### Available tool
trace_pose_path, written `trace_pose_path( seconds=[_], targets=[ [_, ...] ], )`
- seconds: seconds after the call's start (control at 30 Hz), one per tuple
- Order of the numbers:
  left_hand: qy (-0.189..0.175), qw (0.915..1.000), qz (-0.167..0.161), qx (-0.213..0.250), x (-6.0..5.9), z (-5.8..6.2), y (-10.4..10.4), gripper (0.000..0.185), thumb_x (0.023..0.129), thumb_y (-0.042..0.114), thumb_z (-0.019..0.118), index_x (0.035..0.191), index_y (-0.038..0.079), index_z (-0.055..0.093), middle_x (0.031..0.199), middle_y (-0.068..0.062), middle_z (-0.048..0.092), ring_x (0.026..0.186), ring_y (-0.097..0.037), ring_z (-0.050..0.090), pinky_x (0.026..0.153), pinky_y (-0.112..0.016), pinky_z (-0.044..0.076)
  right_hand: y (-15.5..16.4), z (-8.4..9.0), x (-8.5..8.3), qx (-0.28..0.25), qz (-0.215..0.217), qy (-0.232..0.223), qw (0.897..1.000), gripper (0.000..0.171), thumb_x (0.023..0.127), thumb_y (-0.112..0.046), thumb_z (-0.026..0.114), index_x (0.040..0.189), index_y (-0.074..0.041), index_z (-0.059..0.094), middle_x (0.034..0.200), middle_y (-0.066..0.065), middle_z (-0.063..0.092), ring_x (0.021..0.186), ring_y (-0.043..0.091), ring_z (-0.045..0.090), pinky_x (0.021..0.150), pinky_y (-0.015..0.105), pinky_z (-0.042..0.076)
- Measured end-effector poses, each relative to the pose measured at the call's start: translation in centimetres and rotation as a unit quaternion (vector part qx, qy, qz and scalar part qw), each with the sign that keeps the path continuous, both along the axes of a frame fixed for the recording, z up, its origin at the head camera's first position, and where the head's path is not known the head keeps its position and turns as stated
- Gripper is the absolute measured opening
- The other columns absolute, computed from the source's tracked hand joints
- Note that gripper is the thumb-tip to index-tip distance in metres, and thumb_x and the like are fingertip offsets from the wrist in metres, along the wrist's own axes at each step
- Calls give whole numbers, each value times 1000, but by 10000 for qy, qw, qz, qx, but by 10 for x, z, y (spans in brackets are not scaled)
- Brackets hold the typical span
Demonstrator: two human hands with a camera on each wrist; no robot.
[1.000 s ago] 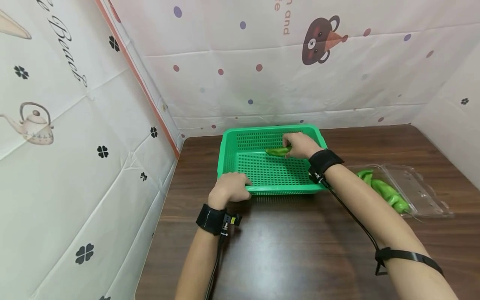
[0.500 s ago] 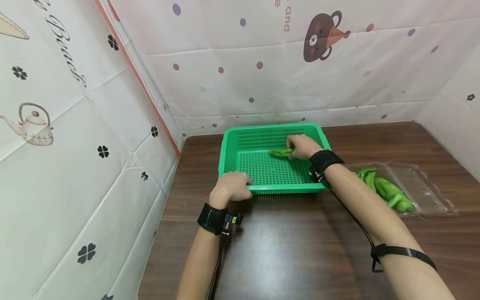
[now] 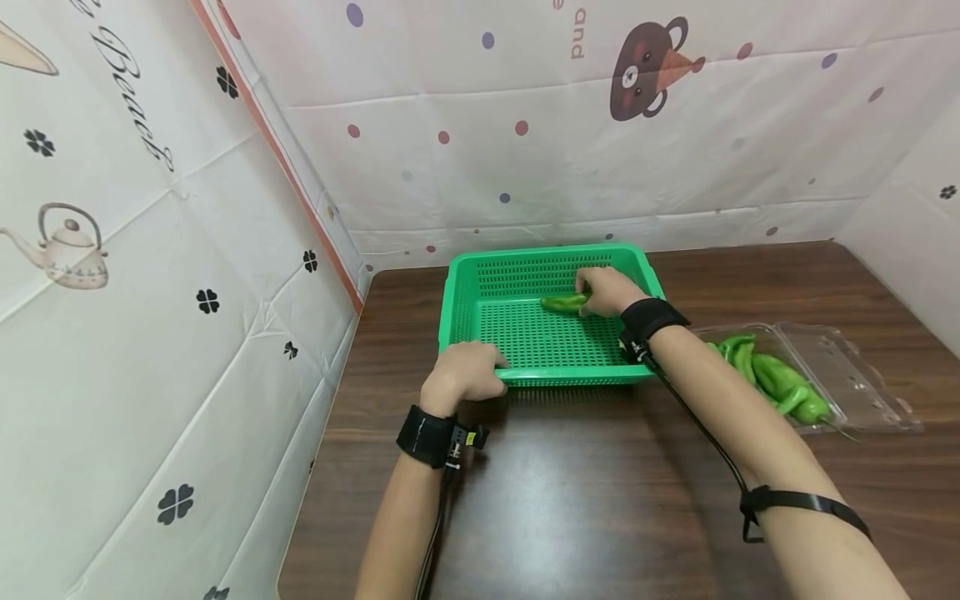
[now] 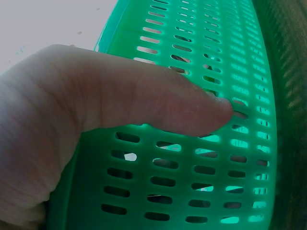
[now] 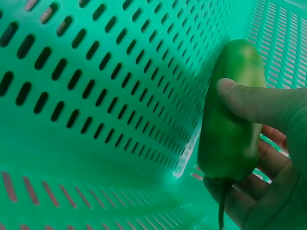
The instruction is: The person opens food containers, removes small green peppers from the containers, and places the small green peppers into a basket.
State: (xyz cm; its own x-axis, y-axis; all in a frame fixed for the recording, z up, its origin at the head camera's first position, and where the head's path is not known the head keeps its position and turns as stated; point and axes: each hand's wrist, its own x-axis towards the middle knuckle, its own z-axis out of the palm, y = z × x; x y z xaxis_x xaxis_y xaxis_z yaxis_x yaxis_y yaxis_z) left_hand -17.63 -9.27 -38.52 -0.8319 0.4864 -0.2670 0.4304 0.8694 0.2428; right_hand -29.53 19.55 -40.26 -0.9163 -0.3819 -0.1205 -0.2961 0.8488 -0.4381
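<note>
A green plastic basket (image 3: 487,374) with slotted walls stands on the table. My left hand (image 3: 467,372) grips its near rim close to the left corner. In the left wrist view the thumb (image 4: 158,103) lies bent along the slotted wall, while the other fingers are out of sight. My right hand (image 3: 606,292) reaches inside the basket and holds a green pepper (image 3: 561,303) toward the far wall. The right wrist view shows the thumb across the pepper (image 5: 230,139), fingers behind it, and its thin stem pointing down. Whether the pepper touches the basket floor I cannot tell.
Right of the basket, an open clear plastic clamshell box (image 3: 843,375) holds several green peppers (image 3: 780,379), partly hidden by my right forearm. The brown wooden table (image 3: 570,492) meets printed white sheets at the back and sides. Cables run along both forearms.
The head view has shifted slightly. My right hand and the green pepper have moved a little to the right in the picture. My left hand keeps its hold on the basket rim.
</note>
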Motion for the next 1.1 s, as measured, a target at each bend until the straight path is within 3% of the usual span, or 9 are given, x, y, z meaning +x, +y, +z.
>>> trace_pose_path(
  seconds=[0.27, 0.4, 0.63, 0.8, 1.1],
  targets=[
    [-52, 10000, -10, 4, 2, 1, 0, 45, 89, 18, 62, 132, 27, 71, 135, 0, 69, 63, -14, 29, 57, -30, 25, 2, -5, -2, 124, -195, -69, 9997, 31, 86, -10, 80, 107, -5, 58, 111, 18, 60, 92, 34, 55, 81, 48, 47],
    [-36, 10000, -6, -29, 2, 0, -1, 46, 89, 18, 62, 133, 27, 70, 136, 0, 68, 63, -13, 31, 57, -30, 26, 1, -6, -3, 119, -263, -103, 9995, 35, 87, -12, 79, 116, -3, 62, 119, 21, 62, 101, 37, 58, 85, 50, 49],
    [-20, 10000, 13, -23, 0, -1, 0, 49, 88, 16, 60, 135, 25, 69, 136, -1, 68, 63, -13, 23, 56, -31, 20, 2, -3, -3, 133, -138, 31, 9998, 41, 91, -11, 74, 131, -2, 65, 131, 24, 63, 118, 43, 59, 97, 56, 50],
    [-33, 10000, 14, -41, 0, 1, 0, 48, 89, 17, 60, 135, 26, 69, 136, -1, 68, 63, -14, 22, 56, -30, 21, 1, 1, 0, 143, -51, 25, 9999, 38, 93, -4, 68, 131, -2, 67, 132, 25, 64, 119, 44, 60, 97, 56, 51],
    [-40, 10000, -32, 20, 1, -1, -2, 46, 89, 17, 62, 134, 26, 70, 134, 0, 69, 62, -12, 22, 56, -30, 21, 0, -3, 0, 147, -211, -58, 9997, 37, 91, -6, 73, 128, -4, 70, 131, 24, 65, 118, 42, 61, 95, 55, 52]
  ],
)
